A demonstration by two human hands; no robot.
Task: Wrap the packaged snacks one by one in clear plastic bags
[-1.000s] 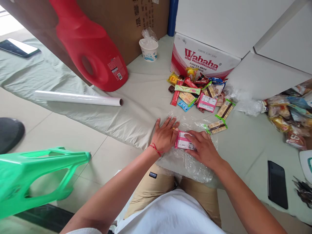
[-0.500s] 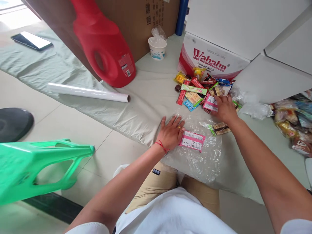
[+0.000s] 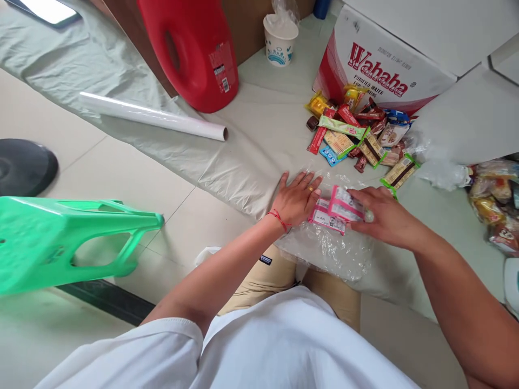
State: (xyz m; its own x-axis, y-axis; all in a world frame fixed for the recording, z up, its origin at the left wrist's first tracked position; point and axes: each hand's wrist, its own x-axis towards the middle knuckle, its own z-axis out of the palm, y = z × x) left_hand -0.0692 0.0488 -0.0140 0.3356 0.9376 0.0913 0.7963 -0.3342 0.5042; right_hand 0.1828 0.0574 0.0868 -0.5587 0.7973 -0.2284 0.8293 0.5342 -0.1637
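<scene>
My right hand (image 3: 381, 216) grips a pink-and-white snack packet (image 3: 344, 203) between thumb and fingers, over a second pink packet (image 3: 326, 220). That second packet lies on a crinkled clear plastic bag (image 3: 332, 251) at the near edge of the cloth-covered surface. Fingers stretched out, my left hand (image 3: 297, 199) rests flat on the bag, its thumb at the left end of the lower packet. Beyond my hands is a pile of wrapped snacks, among them a light green stick packet (image 3: 343, 127) and a green-ended bar (image 3: 400, 171).
Behind the pile stands a Wahaha carton (image 3: 377, 65). A paper cup (image 3: 280, 40), a red jug (image 3: 203, 59) and a white roll (image 3: 154, 116) are farther left. More wrapped snacks (image 3: 497, 189) lie at right. A green stool (image 3: 73, 237) stands on the floor.
My right hand has lifted the pink packet from the pile and brought it toward me, above the other pink packet. My left hand stays on the bag. The view has tilted downward.
</scene>
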